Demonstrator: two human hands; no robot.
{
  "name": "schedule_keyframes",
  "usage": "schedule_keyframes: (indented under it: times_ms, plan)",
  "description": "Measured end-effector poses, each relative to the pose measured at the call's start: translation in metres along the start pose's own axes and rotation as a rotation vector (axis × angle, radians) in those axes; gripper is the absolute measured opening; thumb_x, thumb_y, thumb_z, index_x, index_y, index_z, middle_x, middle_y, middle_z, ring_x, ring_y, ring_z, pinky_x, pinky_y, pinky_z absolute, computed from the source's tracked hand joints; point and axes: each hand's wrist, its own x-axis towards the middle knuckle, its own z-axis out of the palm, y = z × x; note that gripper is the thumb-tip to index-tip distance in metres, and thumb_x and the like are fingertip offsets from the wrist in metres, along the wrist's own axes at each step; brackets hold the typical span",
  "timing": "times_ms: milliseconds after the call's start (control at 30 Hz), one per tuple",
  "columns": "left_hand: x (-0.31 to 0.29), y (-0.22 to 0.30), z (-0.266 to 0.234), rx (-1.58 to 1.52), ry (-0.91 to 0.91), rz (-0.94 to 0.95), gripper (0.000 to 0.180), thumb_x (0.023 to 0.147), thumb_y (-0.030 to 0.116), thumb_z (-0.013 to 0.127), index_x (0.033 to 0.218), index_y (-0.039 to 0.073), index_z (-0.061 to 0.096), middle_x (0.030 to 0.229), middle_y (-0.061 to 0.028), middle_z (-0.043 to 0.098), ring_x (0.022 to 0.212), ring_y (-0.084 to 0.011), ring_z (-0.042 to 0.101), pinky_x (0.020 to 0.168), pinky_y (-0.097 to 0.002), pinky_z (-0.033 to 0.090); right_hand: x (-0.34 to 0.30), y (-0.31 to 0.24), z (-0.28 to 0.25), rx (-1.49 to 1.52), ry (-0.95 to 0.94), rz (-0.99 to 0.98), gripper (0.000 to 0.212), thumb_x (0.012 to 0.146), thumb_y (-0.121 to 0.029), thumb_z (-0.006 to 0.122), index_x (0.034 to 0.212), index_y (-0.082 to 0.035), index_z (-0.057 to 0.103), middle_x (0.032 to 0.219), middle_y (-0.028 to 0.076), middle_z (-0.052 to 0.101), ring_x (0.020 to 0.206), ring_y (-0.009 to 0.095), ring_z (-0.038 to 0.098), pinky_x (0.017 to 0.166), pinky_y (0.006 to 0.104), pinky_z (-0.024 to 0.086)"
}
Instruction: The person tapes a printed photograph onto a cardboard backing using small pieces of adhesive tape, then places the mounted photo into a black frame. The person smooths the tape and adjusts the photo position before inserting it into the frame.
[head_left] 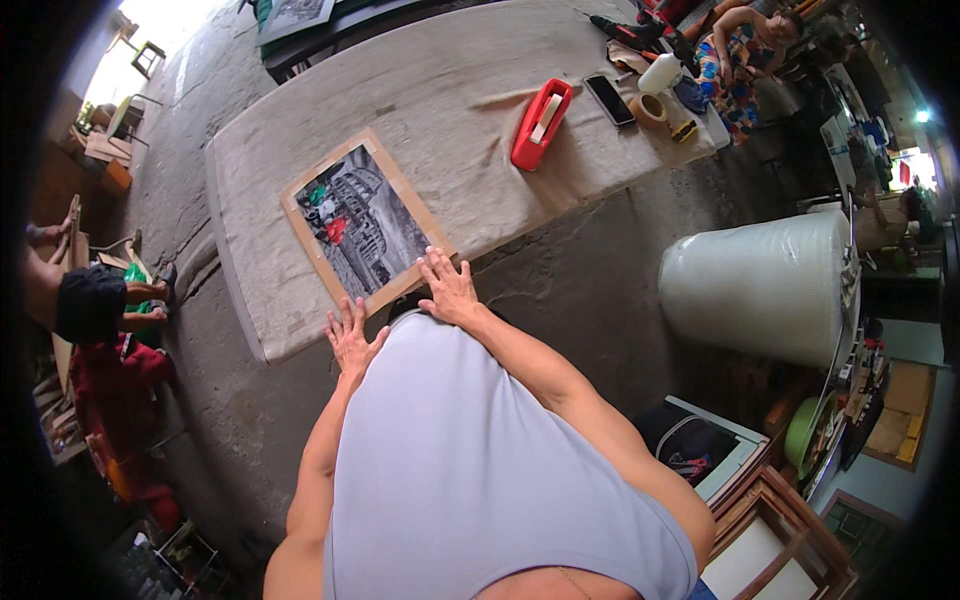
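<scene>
Both hands flat, fingers spread, gripping nothing. Left hand (pixel 351 335) rests on the near edge of the cloth-covered counter (pixel 450 90), just beside the near corner of the framed picture (pixel 362 222). Right hand (pixel 449 288) presses on the counter edge at the picture's near right corner, fingertips touching or almost touching the wooden frame; cannot tell which. Framed picture lies flat on the counter, tilted diagonally, light wood border, grey building print with red and green patches. Further along the counter, well apart from the hands: red tape dispenser (pixel 541 123), black phone (pixel 609 99), roll of brown tape (pixel 649 108), white bottle (pixel 659 73). Big roll of bubble wrap (pixel 760 286) stands on the floor to the right. Another person in a patterned shirt (pixel 738 60) sits at the counter's far end. Stacked wooden frames (pixel 775 530) sit at lower right.
</scene>
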Motion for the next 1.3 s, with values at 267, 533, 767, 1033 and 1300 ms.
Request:
schedule_keyframes:
  times_ms: [267,533,767,1033,1300]
  plan:
    - [0.007,-0.002,-0.003,0.091,-0.041,-0.038,0.081,0.089,0.067,0.053,0.157,0.034,0.025,0.165,-0.0073,0.016,0.147,-0.0497,0.014,0.114,-0.0697,0.005,0.006,0.007,0.004,-0.024,0.072,0.003,0.092,0.078,-0.047,0.075,0.152,-0.012,0.033,0.161,0.015,0.024,0.149,0.030,0.022,0.105,0.0645,0.031]
    - [0.095,-0.040,-0.049,-0.082,0.042,-0.075,0.083,0.096,0.054,0.050,0.156,0.003,0.021,0.164,-0.0179,0.014,0.153,-0.0353,0.008,0.121,-0.0540,0.004,0.011,-0.007,0.006,0.049,-0.079,0.039,0.094,0.079,-0.044,0.075,0.153,-0.011,0.029,0.162,0.014,0.018,0.149,0.030,0.020,0.104,0.0637,0.034]
    - [0.139,-0.032,-0.068,-0.021,-0.156,-0.115,0.087,0.098,0.060,0.039,0.158,0.004,0.010,0.166,-0.0149,0.004,0.154,-0.0320,0.003,0.121,-0.0536,-0.001,-0.001,-0.013,-0.001,-0.083,-0.020,0.067,0.098,0.079,-0.046,0.076,0.155,-0.008,0.027,0.163,0.016,0.015,0.150,0.030,0.019,0.104,0.0617,0.036]
    - [0.145,-0.032,-0.072,0.108,-0.165,-0.166,0.086,0.098,0.063,0.034,0.158,0.005,0.015,0.167,-0.0120,0.008,0.153,-0.0351,0.005,0.122,-0.0526,0.002,0.000,-0.006,-0.018,0.046,0.017,-0.011,0.091,0.081,-0.048,0.073,0.153,-0.010,0.031,0.160,0.019,0.023,0.149,0.034,0.023,0.108,0.0594,0.032]
    - [0.110,0.063,-0.039,0.033,0.297,-0.195,0.074,0.099,0.050,0.051,0.149,-0.002,0.036,0.156,-0.0190,0.036,0.143,-0.0401,0.032,0.118,-0.0506,0.023,-0.111,0.133,-0.001,0.806,0.081,0.108,0.061,0.088,-0.049,0.066,0.131,-0.006,0.061,0.129,0.018,0.063,0.121,0.034,0.059,0.103,0.0415,0.046]
